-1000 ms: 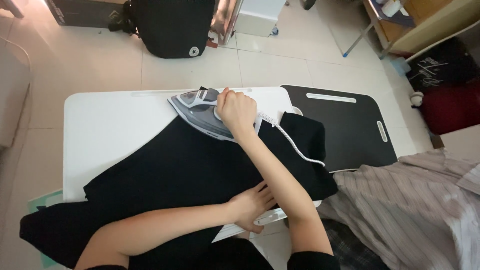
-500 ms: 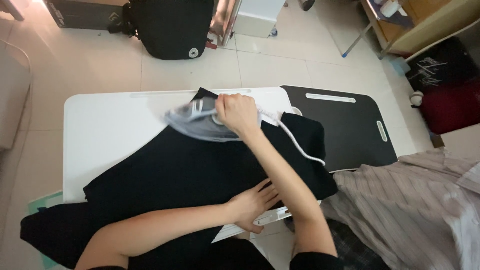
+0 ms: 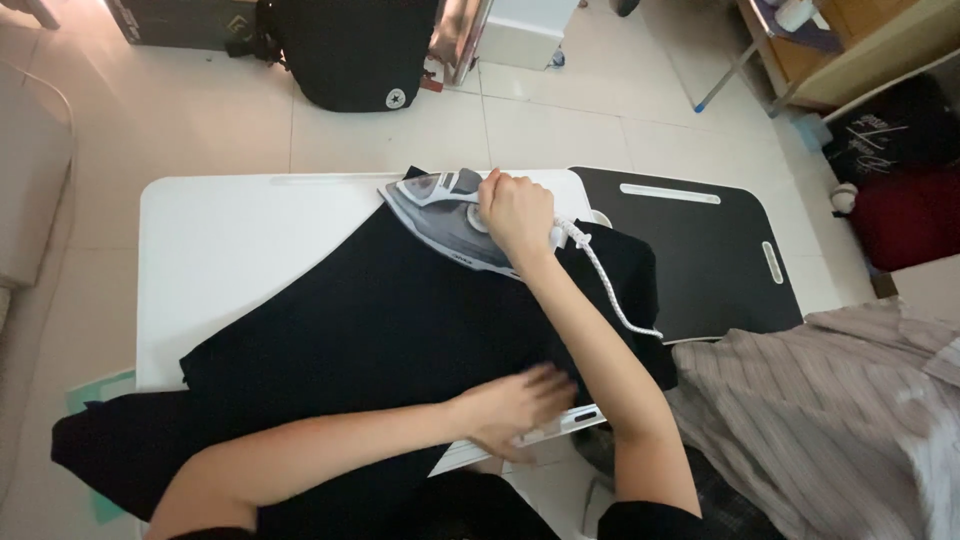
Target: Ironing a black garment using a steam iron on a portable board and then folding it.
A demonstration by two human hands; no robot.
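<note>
A black garment lies spread over a white table and hangs off its near edge. My right hand grips the handle of a grey and white steam iron that rests on the garment's far edge, nose pointing left. The iron's white braided cord trails right over the cloth. My left hand lies flat on the garment near the table's front edge, fingers spread and blurred.
A black table adjoins the white one on the right. A striped grey shirt lies at the lower right. A black backpack stands on the tiled floor beyond. A red and black bag sits far right.
The iron and my right hand have slid right along the garment's far edge. My left hand has shifted slightly right on the cloth.
</note>
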